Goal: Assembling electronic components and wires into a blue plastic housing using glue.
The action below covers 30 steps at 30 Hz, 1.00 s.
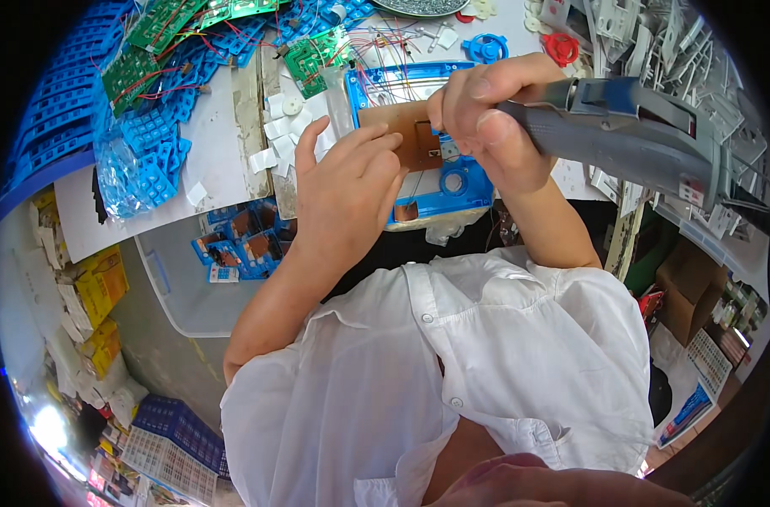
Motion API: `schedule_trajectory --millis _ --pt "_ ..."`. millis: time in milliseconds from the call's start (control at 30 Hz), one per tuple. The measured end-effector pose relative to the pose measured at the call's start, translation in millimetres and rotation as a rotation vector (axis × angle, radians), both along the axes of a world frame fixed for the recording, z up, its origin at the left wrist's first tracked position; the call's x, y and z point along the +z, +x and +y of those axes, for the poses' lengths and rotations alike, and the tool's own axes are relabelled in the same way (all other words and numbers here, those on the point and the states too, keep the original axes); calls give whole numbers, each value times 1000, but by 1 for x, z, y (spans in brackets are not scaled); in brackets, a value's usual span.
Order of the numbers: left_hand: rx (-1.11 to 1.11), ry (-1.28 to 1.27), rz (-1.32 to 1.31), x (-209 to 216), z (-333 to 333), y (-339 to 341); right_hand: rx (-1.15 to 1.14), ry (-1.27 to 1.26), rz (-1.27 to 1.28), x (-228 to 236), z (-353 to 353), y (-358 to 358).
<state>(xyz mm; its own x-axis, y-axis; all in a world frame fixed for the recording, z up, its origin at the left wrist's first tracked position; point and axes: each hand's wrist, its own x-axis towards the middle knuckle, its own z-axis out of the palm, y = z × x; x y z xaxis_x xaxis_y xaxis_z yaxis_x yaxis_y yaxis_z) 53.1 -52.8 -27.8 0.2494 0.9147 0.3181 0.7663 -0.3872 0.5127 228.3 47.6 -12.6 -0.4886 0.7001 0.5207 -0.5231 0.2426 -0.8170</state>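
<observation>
A blue plastic housing [473,182] lies in front of me on the table, with a brown circuit board [414,156] set in it. My left hand [347,173] is open over the board's left side, its fingers spread and some fingertips at the board's surface. My right hand [499,118] is closed around a thick dark grey hand tool [613,139] with a long body that reaches out to the right. The fingers hide the tool's working end, near the board's upper right. Thin red and pale wires [393,51] run beyond the housing's far edge.
Green circuit boards [313,59] and blue keypad parts [152,160] are piled at the left. White squares [279,131] lie beside the housing. A clear bin [174,296] with blue assemblies stands below the table edge. Grey-white plastic parts [655,38] heap at the right, near a red ring [560,49].
</observation>
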Motion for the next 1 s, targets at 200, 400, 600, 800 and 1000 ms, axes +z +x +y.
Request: schedule_trajectory --millis 200,400,600,800,1000 --pt "22 2 -11 -4 -2 -1 -54 18 -39 1 -3 -1" --pt "19 4 -11 -4 -2 -2 -27 38 -26 2 -1 -2" --pt "31 16 -14 -8 -4 -1 27 75 -42 6 3 -2" --pt "34 32 -15 -12 -4 -2 42 74 -31 6 2 -3" --pt "36 34 -16 -13 -4 -1 41 77 -62 9 4 -1"
